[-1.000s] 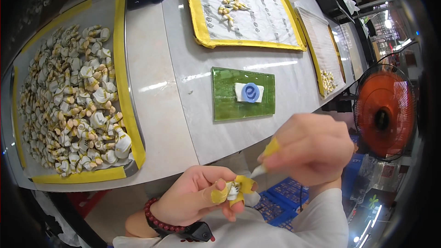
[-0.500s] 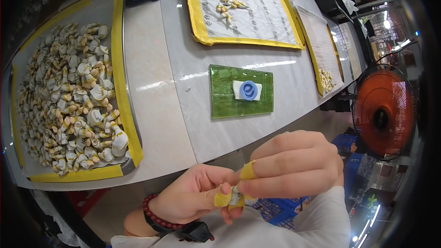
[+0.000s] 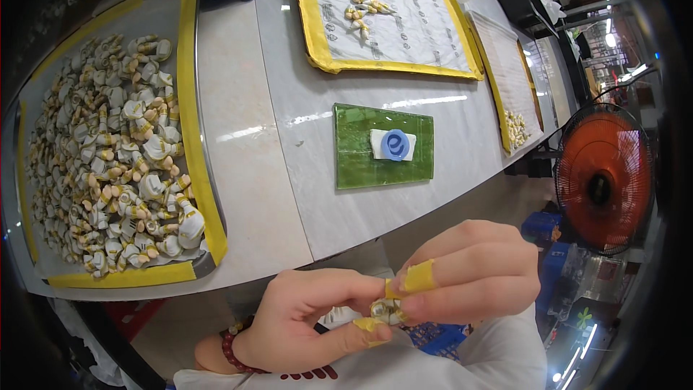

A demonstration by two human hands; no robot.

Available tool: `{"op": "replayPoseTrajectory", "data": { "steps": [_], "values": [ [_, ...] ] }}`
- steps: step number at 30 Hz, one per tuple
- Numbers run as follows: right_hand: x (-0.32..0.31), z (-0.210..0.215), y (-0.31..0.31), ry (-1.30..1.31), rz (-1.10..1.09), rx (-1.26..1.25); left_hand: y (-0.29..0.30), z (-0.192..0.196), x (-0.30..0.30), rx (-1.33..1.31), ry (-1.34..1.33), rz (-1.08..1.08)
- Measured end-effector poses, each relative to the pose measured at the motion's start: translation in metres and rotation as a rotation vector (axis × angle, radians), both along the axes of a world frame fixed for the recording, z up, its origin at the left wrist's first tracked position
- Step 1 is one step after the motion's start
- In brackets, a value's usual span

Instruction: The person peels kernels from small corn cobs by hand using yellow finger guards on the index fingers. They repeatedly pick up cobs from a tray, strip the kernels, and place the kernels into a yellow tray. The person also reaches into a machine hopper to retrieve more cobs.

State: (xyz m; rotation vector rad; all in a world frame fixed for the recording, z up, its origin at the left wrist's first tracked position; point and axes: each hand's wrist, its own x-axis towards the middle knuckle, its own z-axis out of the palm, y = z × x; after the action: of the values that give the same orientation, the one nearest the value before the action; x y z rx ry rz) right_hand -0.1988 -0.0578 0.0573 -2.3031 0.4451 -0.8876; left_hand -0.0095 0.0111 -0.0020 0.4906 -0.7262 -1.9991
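Between my fingertips is a small white figurine piece (image 3: 387, 310) with yellow bands, partly hidden by the fingers. My left hand (image 3: 310, 318) pinches it from the left, thumb below and forefinger above. From the right, my right hand (image 3: 469, 271) grips the same piece with thumb and fingers. Yellow tape wraps several fingertips. Both hands are in front of the table's near edge, above my lap. Nearest on the table lies a green glass slab (image 3: 354, 170) bearing a white pad (image 3: 377, 146) and a round blue piece (image 3: 395, 145) with a curled groove.
At left stands a yellow-taped tray (image 3: 196, 101) heaped with similar pieces (image 3: 108, 152). A lined tray (image 3: 390, 61) at the back holds several slim pieces (image 3: 367, 6). Another tray (image 3: 498, 65) holds small pieces at its near end. An orange fan (image 3: 603, 177) stands at right.
Both hands have turned the small piece, and its end now faces up between the fingers. My left hand has rolled over, with its thumb now lower. The table things shift slightly in view.
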Motion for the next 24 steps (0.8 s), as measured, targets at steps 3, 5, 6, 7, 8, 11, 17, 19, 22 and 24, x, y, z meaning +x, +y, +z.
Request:
{"op": "replayPoseTrajectory", "data": {
  "steps": [3, 5, 6, 7, 8, 11, 17, 19, 22, 24],
  "values": [
    [-0.002, -0.007, 0.004, -0.024, -0.01, -0.123, 0.004, -0.002, -0.004, -0.112, -0.187, 0.177],
    [-0.001, -0.008, 0.009, -0.016, -0.028, -0.171, 0.005, -0.005, -0.004, -0.178, -0.283, 0.239],
    [-0.001, -0.005, 0.012, 0.003, -0.036, -0.166, 0.005, -0.006, -0.004, -0.193, -0.308, 0.239],
    [-0.001, -0.004, 0.014, 0.021, -0.044, -0.16, 0.004, -0.007, -0.003, -0.208, -0.333, 0.238],
    [-0.001, -0.003, 0.015, 0.032, -0.049, -0.164, 0.003, -0.007, -0.003, -0.226, -0.34, 0.233],
    [-0.005, 0.0, 0.015, 0.07, -0.03, -0.152, -0.002, -0.008, -0.003, -0.269, -0.373, 0.221],
    [-0.032, 0.021, -0.011, -0.001, -0.109, -0.402, 0.012, -0.002, 0.004, -0.146, -0.273, 0.184],
    [-0.07, 0.029, -0.023, 0.014, -0.774, -0.509, 0.004, -0.004, 0.005, -0.063, -0.233, 0.221],
    [-0.133, 0.042, -0.07, 0.364, -0.999, -0.342, 0.007, -0.005, 0.005, 0.034, -0.177, 0.24],
    [-0.168, 0.017, -0.088, 0.683, -0.923, -0.172, 0.007, -0.001, 0.005, 0.11, -0.159, 0.262]
  ]
}}
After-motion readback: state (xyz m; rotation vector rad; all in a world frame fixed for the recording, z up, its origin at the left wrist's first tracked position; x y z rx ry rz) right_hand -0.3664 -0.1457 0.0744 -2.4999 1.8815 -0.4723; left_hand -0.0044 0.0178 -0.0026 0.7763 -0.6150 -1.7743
